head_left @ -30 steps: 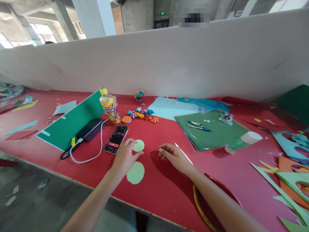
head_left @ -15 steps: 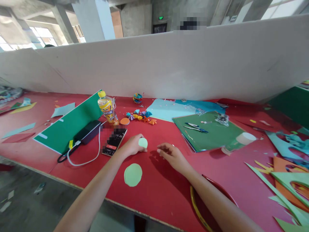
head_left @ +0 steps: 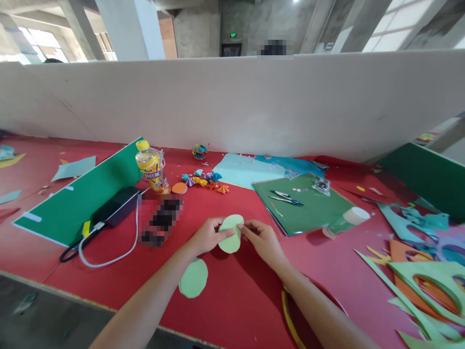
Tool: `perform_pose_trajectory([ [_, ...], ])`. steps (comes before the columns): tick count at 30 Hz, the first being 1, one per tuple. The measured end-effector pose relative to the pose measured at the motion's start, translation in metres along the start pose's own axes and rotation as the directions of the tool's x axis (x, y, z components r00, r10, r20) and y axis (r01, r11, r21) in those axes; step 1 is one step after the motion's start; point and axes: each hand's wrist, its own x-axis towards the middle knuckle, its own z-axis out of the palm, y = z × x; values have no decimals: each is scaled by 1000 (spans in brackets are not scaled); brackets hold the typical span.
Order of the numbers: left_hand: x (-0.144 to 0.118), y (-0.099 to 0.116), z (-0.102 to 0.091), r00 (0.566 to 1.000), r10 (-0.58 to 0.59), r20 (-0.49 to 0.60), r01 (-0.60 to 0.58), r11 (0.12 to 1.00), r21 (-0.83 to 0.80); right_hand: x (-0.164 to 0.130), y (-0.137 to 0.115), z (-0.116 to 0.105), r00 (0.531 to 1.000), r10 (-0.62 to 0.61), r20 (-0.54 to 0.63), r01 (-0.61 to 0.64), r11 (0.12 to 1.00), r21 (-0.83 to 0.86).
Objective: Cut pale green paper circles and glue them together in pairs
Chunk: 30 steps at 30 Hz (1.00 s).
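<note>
Light green paper disc [head_left: 230, 233] lifted off bench [head_left: 250, 286], near front edge, pinched from both sides — left hand [head_left: 206, 236] closed on left rim; right hand [head_left: 262, 238] closed on right rim; second disc [head_left: 193, 277] flat below left hand, closer to front edge.

Light green paper disc [head_left: 230, 233], round-ish, thin, plain on both faces, no print. Was lifted off the red tabletop [head_left: 109, 271], held roughly upright w/ a slight tilt, face toward the camera. Left hand [head_left: 206, 236] pinched its left edge, right hand [head_left: 262, 238] pinched its upper right edge; fingertips of both met the paper at abt mid-height to top. Top rim looked a bit curled or bent over. A 2nd light green disc [head_left: 193, 277], approx same size & colour, lay flat on the red surface below & left of the held one, just beside the left forearm, not touched by either hand.
</note>
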Motion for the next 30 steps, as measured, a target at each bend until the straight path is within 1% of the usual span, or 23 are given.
perform_pose_trajectory([
  [3, 1, -6, -2, 997, -2, -74, -1, 999, -36, 2, -3, 0, 998, 43, -37, -42, 998, 44],
  [6, 4, -10, -7, 985, -3, -171, -4, 999, -36, 13, -5, -5, 986, 151, -71, -137, 977, 164],
  [8, 4, -10, -13, 968, 2, -252, -10, 999, -30, 23, -6, -8, 978, 192, -82, -180, 974, 135],
  [9, 4, -10, -16, 957, 2, -291, -11, 1000, -27, 28, -6, -7, 979, 175, -101, -167, 983, 78],
  [10, 4, -9, -18, 947, 2, -322, -9, 1000, -22, 31, -6, -6, 984, 131, -121, -131, 991, 8],
  [12, 3, -8, -22, 938, -3, -347, -3, 1000, -16, 34, -5, 0, 993, 14, -119, -27, 993, -111],
  [14, 3, -8, -24, 942, -9, -337, 6, 1000, -11, 31, -2, 8, 997, -51, -64, 42, 989, -143],
  [16, 2, -9, -23, 947, -13, -320, 14, 1000, 1, 28, -1, 12, 999, -52, 3, 52, 993, -105],
  [20, 3, -11, -16, 956, -26, -294, 35, 999, 26, 23, -1, 6, 993, 21, 117, -22, 1000, 7],
  [22, 3, -9, -13, 963, -23, -268, 30, 999, 22, 23, -1, 2, 981, 51, 185, -57, 998, 30],
  [24, 2, -6, -11, 973, -6, -232, 7, 1000, 4, 23, 0, 1, 970, 51, 236, -60, 998, 31],
  [26, 1, -2, -10, 983, 5, -186, -10, 1000, -24, 22, 0, 2, 968, 44, 246, -53, 998, 31],
  [27, 0, -1, -9, 986, 2, -164, -9, 999, -40, 22, 0, 2, 972, 41, 230, -51, 998, 36],
  [30, -1, 1, -9, 991, -18, -129, 9, 997, -77, 23, 0, 2, 990, 34, 136, -40, 998, 43],
])
